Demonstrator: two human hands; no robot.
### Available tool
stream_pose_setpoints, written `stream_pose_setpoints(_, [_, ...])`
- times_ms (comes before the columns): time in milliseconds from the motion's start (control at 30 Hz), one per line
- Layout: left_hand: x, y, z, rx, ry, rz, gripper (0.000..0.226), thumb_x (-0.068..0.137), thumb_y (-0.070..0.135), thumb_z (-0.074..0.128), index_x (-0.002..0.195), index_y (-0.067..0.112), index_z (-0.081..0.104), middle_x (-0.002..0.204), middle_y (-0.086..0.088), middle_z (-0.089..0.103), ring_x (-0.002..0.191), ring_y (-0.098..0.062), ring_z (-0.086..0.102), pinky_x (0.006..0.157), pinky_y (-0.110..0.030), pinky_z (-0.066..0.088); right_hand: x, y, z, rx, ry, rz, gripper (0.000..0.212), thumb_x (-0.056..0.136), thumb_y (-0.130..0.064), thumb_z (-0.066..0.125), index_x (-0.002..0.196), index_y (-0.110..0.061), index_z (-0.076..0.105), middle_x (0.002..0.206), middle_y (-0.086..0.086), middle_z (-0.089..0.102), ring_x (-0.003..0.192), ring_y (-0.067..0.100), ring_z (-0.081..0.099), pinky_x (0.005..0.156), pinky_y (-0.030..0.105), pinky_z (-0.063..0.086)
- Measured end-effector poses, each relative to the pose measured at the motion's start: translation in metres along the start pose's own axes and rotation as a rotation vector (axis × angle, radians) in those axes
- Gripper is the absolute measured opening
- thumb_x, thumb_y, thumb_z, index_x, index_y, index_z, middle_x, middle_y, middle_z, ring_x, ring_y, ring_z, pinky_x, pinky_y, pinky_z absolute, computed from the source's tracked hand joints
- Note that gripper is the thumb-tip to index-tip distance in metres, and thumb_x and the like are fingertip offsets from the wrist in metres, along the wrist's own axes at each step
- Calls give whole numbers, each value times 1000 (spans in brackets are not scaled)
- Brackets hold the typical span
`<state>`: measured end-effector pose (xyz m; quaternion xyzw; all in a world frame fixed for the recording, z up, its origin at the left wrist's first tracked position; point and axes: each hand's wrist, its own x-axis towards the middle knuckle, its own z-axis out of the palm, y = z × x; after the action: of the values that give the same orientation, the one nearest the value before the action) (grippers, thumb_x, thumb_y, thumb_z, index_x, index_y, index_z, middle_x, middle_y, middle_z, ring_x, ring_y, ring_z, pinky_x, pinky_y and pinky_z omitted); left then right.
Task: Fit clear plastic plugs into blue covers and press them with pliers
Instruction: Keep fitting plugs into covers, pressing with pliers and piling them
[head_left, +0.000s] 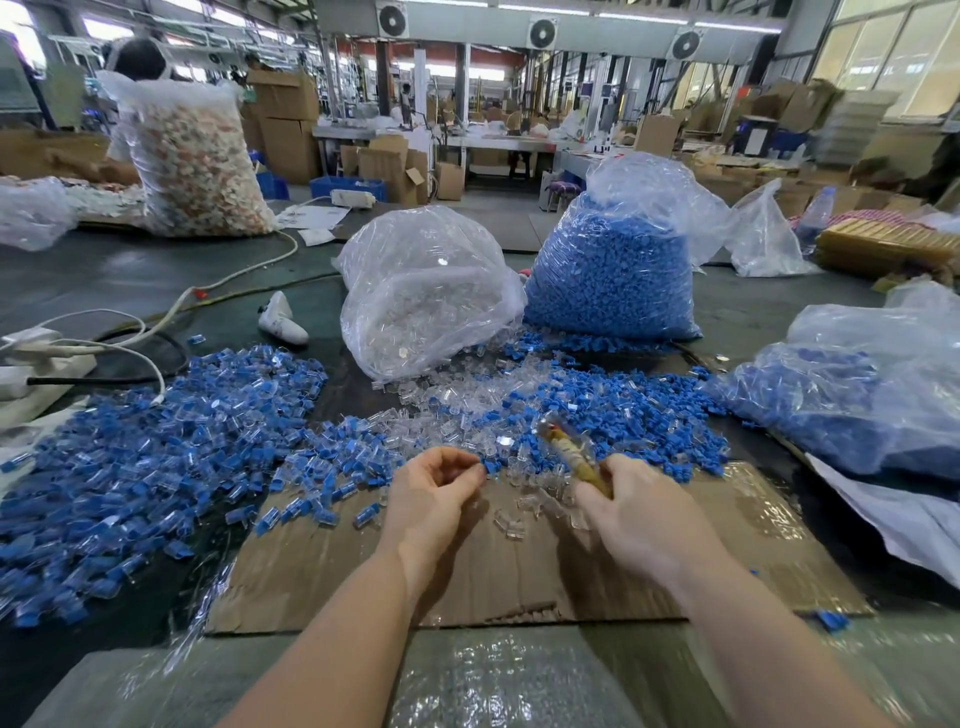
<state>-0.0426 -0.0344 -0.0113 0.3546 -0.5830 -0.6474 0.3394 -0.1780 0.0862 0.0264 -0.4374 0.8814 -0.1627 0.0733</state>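
Observation:
My left hand (434, 488) hovers over the cardboard sheet (727, 551) with its fingers curled, and its fingertips pinch a small blue cover (491, 467). My right hand (631, 506) grips the pliers (569, 452) by their yellowish handles, jaws pointing up and away. A few loose clear plugs (511, 522) lie on the cardboard between my hands. More clear plugs and blue covers are heaped just beyond (571, 400).
A wide pile of assembled blue-and-clear pieces (156, 441) spreads to the left. Behind stand a bag of clear plugs (426, 296), a bag of blue covers (613, 270) and another blue-filled bag (857, 395) at right. White cables and a power strip (31, 358) lie far left.

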Motion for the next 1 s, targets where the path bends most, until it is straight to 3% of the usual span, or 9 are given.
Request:
stream_pose_setpoints(100, [4,0,0,-43,45,-33,8,83,0,64,85,7,66,75,-13,69,59,-15,62,48,-18,50,-9,-16,-5,348,-206,-19,27,95,-36,47,74,-19,48,68,-6,49,50,3,41,43,14,31])
stream_pose_setpoints(200, [7,0,1,-75,68,-58,9,83,0,65,80,9,67,65,-9,68,51,-12,61,44,-19,47,-14,-25,-8,462,-315,-4,28,92,-31,51,68,-17,48,61,-2,47,52,10,42,52,23,33])
stream_pose_setpoints(333, [9,-1,1,-70,96,-79,10,82,2,66,79,10,68,65,-8,69,53,-16,63,48,-24,51,-17,-30,-10,473,-395,30,26,92,-33,49,70,-18,46,62,-2,46,57,14,43,54,27,32])
stream_pose_setpoints(433, [10,-1,1,-43,128,-90,9,82,3,66,80,11,69,68,-8,69,55,-15,64,49,-24,52,-18,-29,-14,485,-428,23,28,92,-30,50,68,-18,43,55,-9,42,41,5,39,42,16,30])
stream_pose_setpoints(533, [11,-1,3,-20,162,-103,9,82,3,67,80,12,69,71,-9,68,59,-15,64,51,-25,52,-20,-30,-20,466,-475,33,15,88,-22,53,75,-17,47,68,-6,49,41,-2,45,38,11,32])
stream_pose_setpoints(700, [10,0,7,-12,192,-93,8,81,0,67,78,8,67,61,-6,63,45,-8,57,42,-20,45,-23,-31,-21,373,-477,31,5,82,-15,50,85,-16,47,81,0,48,59,12,42,50,25,30])
stream_pose_setpoints(1000, [8,6,7,-29,177,-127,9,81,1,67,77,9,67,66,-9,64,50,-13,59,46,-24,46,-22,-33,-25,391,-519,11,6,81,-10,48,84,-15,48,87,4,49,67,16,45,56,28,32])
